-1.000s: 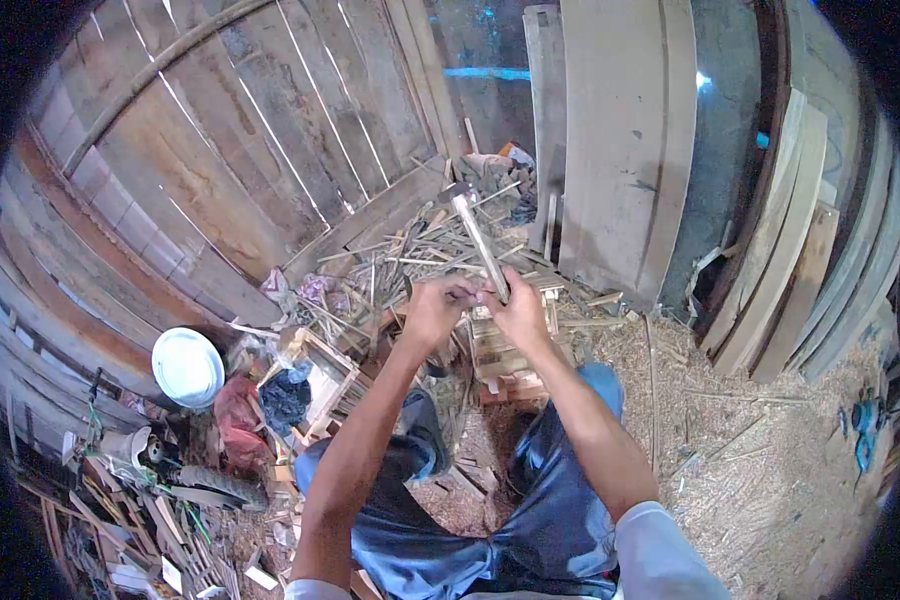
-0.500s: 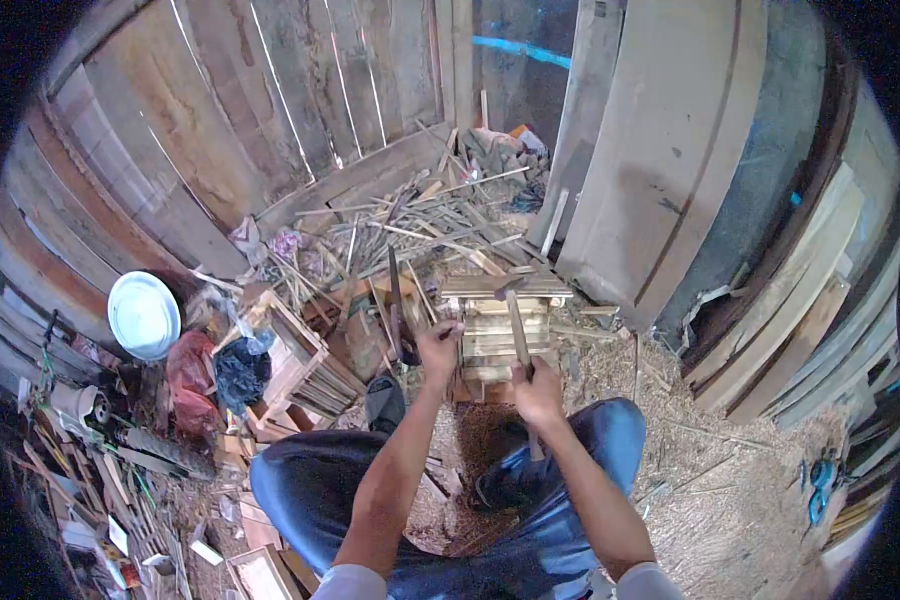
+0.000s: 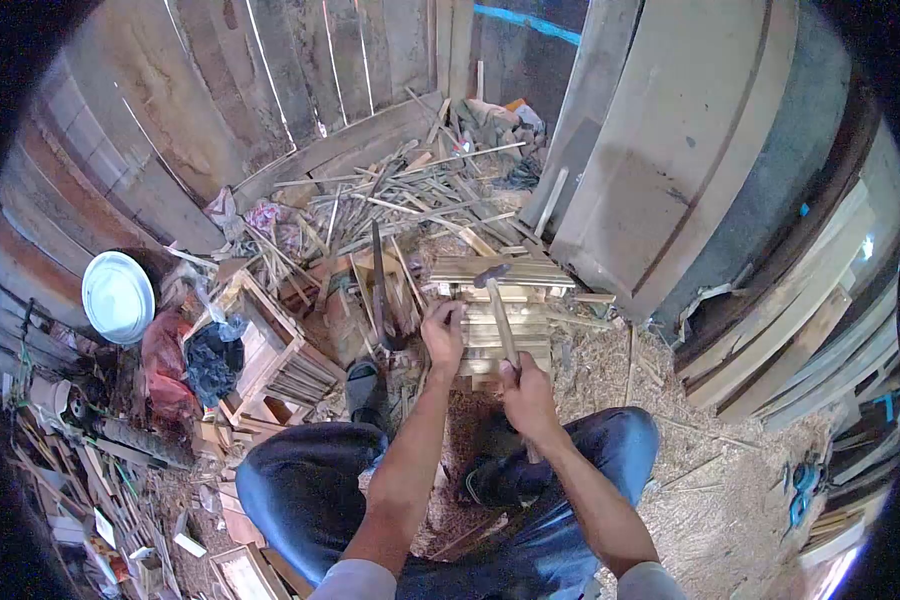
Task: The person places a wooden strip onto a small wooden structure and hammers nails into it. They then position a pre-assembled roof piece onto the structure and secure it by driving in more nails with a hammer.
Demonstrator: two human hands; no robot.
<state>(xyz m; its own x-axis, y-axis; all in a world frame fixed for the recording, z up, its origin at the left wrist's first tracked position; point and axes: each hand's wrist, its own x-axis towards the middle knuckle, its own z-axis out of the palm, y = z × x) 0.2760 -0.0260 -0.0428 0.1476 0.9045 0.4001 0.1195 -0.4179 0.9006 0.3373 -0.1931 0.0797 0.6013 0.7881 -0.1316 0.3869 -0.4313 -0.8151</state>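
Observation:
My right hand (image 3: 529, 396) is wrapped round the wooden handle of a hammer (image 3: 503, 322). The dark hammer head is up over the far end of a small slatted wooden crate (image 3: 523, 346) standing between my feet. At the crate's left edge is my left hand (image 3: 442, 335), its fingers pinched together. Whatever it may hold is too small to make out. A long dark blade (image 3: 378, 275) stands upright to the left of this hand, near a chopped wood block.
A second slatted crate (image 3: 282, 350) lies tilted at left, beside a black plastic bag (image 3: 214, 365) and a white basin (image 3: 118, 298). Thin wood offcuts (image 3: 400, 205) are heaped at the back. Planks (image 3: 780, 300) lean at right. Blue-handled scissors (image 3: 803, 492) lie on the shavings-covered floor.
The hammer head has moved up and left, so its handle leans more. My left hand has shifted slightly upward along the crate's edge, and the whole view has turned a little.

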